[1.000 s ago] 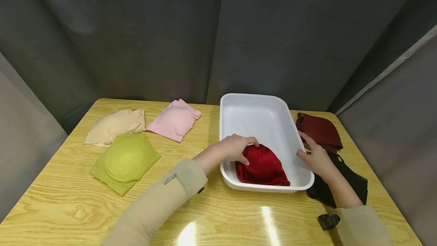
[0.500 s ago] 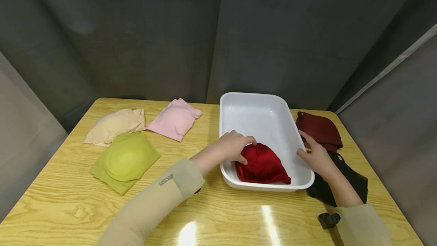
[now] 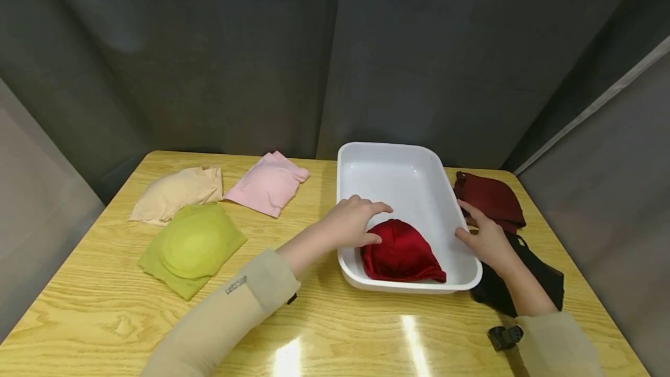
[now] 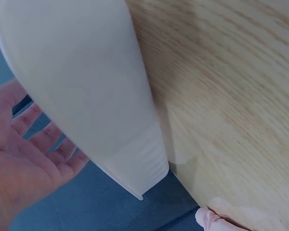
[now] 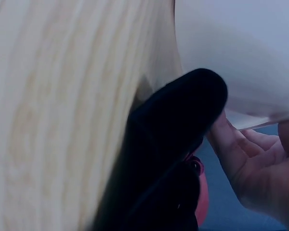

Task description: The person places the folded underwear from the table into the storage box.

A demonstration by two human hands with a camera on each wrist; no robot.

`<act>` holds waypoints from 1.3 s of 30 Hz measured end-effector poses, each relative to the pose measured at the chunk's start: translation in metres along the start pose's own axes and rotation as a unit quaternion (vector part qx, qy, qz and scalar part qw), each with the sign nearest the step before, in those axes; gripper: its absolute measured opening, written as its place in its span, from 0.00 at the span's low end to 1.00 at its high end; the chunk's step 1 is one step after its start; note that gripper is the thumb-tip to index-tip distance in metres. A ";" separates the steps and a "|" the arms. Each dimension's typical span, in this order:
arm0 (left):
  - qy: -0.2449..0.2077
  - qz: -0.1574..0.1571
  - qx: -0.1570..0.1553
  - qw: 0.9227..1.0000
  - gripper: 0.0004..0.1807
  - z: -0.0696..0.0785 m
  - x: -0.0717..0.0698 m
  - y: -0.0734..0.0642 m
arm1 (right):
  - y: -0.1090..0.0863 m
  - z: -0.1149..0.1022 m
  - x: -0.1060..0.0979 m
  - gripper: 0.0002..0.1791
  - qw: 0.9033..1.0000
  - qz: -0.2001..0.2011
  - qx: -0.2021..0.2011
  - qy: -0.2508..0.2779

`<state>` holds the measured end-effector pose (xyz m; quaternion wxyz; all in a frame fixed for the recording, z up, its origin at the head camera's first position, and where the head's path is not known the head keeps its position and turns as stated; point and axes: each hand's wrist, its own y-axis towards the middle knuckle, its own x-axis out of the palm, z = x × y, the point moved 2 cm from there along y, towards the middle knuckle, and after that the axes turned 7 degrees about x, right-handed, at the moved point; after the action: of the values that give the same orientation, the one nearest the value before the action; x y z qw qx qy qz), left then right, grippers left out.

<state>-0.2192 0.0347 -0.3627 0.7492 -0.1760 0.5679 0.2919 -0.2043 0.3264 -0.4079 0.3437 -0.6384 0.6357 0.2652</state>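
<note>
I judge this step to be the letting-go of the folded red satin bra (image 3: 402,255), which lies cups-up in the near end of the white plastic tub (image 3: 398,288). My left hand (image 3: 352,223) reaches over the tub's left rim, thumb and forefinger spread wide with nothing gripped between them; the thumb tip overlaps the bra's left edge, though I cannot tell whether it touches the cloth. My right hand (image 3: 487,242) has a light hold on the right rim, thumb over it and other fingers down the outer side. The next move, I think, calls for lifting the left thumb clear without dragging the satin, with the tub kept steady. From my head I see the tub's inside, plus the beige bra (image 3: 178,192), yellow-green bra (image 3: 191,246) and pink bra (image 3: 269,185) lying on the wooden table (image 3: 335,330) to the left, and the maroon bra (image 3: 491,199) and black bra (image 3: 534,275) to the right. My left wrist view shows instead the tub's outer wall and my parted fingers beyond its rim, the red bra hidden. My right wrist view brings the black cloth up close, right beside the tub's wall.
</note>
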 end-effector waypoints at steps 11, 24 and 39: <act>-0.048 0.041 -0.015 0.998 0.31 0.001 -0.015 -0.022 | -0.004 -0.001 -0.008 0.37 1.000 -0.004 0.001 -0.003; -0.128 0.082 -0.032 0.988 0.32 -0.005 -0.041 -0.055 | -0.004 -0.004 -0.014 0.36 0.999 -0.025 0.021 0.028; -0.182 0.158 -0.014 0.970 0.30 -0.005 -0.078 -0.089 | -0.003 -0.004 -0.016 0.31 0.999 -0.024 0.008 0.039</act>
<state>-0.1805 -0.0544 -0.2961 0.7818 -0.0381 0.4384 0.4418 -0.2024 0.3327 -0.3926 0.3301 -0.6604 0.6351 0.2272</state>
